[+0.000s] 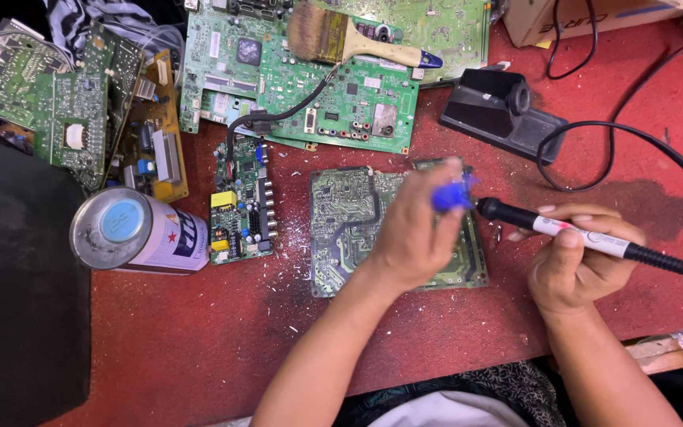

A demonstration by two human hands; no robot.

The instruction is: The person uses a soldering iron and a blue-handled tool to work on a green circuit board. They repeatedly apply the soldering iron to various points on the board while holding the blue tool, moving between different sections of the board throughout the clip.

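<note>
Head cam: your left hand [414, 237] pinches a small blue tool [452, 194], fingers clamped on it, over the upside-down circuit board [347, 229]. Your right hand [575, 257] grips a soldering iron [586, 236], fingers wrapped round the handle; its long axis runs left-right, tip pointing left, just beside the blue tool. Spray can [137, 232] lies well left of your fingers.

The left hand [413, 233] hides part of the circuit board [349, 229]; its blue object [452, 194] is blurred.

Bright, even light — soft shadows, slight motion blur.
</note>
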